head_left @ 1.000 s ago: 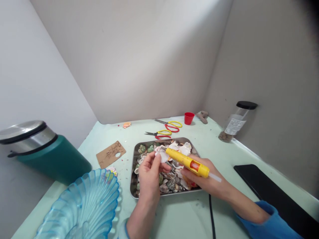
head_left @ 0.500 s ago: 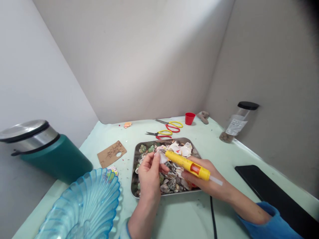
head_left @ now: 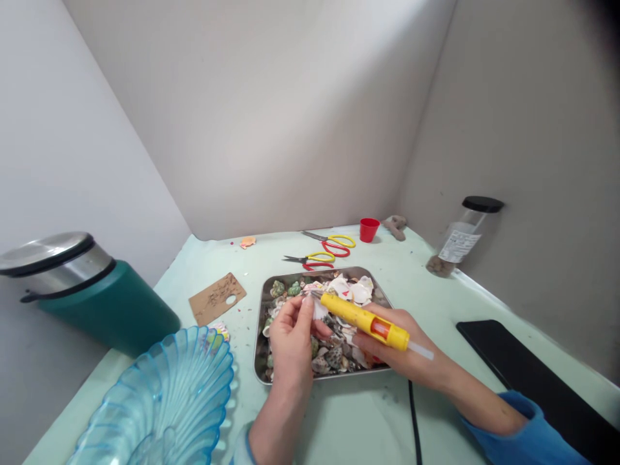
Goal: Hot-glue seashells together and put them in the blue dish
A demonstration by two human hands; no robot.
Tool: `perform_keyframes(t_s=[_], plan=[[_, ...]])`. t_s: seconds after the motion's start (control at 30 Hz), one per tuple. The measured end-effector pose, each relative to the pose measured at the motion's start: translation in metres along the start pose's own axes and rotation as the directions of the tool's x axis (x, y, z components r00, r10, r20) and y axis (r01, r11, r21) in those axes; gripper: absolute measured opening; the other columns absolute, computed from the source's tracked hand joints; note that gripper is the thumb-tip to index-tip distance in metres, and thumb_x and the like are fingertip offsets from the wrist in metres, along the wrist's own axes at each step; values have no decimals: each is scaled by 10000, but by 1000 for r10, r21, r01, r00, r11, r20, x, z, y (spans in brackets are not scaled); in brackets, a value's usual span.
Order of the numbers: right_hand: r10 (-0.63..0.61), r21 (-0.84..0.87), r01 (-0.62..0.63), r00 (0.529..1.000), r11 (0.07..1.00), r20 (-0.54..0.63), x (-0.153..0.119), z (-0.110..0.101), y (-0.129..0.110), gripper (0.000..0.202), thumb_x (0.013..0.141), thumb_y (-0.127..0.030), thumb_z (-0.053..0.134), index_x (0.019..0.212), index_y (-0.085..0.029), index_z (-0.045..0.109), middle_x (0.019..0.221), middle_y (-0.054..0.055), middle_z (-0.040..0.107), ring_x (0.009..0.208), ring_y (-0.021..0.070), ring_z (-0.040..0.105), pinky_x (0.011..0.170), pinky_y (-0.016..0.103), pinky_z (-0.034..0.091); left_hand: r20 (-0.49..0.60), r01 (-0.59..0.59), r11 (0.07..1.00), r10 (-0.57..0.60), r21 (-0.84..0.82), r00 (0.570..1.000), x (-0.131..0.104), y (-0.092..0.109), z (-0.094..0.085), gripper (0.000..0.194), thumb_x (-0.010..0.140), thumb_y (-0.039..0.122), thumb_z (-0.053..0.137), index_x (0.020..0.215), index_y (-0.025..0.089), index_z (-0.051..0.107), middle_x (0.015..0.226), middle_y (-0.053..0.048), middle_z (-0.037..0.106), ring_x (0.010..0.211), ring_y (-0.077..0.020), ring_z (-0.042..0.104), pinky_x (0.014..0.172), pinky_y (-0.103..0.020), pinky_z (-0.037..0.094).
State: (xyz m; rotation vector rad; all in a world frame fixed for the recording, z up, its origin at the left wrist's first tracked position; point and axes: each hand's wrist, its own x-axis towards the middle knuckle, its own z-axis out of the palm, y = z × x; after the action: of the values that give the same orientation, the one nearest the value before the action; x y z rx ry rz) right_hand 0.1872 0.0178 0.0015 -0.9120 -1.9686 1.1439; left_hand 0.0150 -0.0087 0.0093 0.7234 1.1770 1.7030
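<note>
My right hand (head_left: 402, 342) is closed around a yellow hot glue gun (head_left: 363, 318), with a clear glue stick (head_left: 420, 351) poking out of its rear end. Its metal nozzle points left at a white shell (head_left: 320, 311), pinched between the thumb and fingers of my left hand (head_left: 293, 332). Whether nozzle and shell touch, I cannot tell. Both hands are over a metal tray (head_left: 260, 361) full of shells and small stones (head_left: 334, 358). My fingers hide part of the held shell and of the tray's contents.
Left are a blue scalloped dish (head_left: 165, 394), a green bottle (head_left: 116, 310) and a brown card (head_left: 217, 299). Behind the tray lie two pairs of scissors (head_left: 314, 259) and a red cup (head_left: 369, 230). Right are a clear jar (head_left: 460, 240) and a black pad (head_left: 527, 381). A black cord (head_left: 413, 413) runs frontward.
My left hand and the white shell have shifted very slightly at the nozzle. The glue gun and the other things stay where they were.
</note>
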Motion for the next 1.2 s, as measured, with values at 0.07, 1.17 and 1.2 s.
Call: perform_keyframes(t_s=[0.07,1.17,1.2], plan=[[1,3,-1,1000,1000,-1,0,0,0,198,853,-389,629,814,-217,538,613,-38,578,508,130,542,491,237,436,-11,-7,1000,7,-9,1000,0,0,0,320,703,431,740,788,151,609,440,34,598,389,-85,517,454,-169,396],[112,55,-101,959,993,-259,4,1,8,262,793,-437,682,854,-189,626,724,12,639,644,174,592,569,267,489,139,116,993,-118,23,983,1,-1,0,300,711,407,730,753,149,580,481,28,616,352,-80,515,405,-175,395],[126,72,-111,955,991,-270,4,1,8,273,785,-444,688,859,-186,636,738,15,645,651,175,599,579,269,497,178,124,990,-134,66,975,0,-1,0,294,724,409,717,745,153,574,452,30,603,347,-85,516,405,-176,402]])
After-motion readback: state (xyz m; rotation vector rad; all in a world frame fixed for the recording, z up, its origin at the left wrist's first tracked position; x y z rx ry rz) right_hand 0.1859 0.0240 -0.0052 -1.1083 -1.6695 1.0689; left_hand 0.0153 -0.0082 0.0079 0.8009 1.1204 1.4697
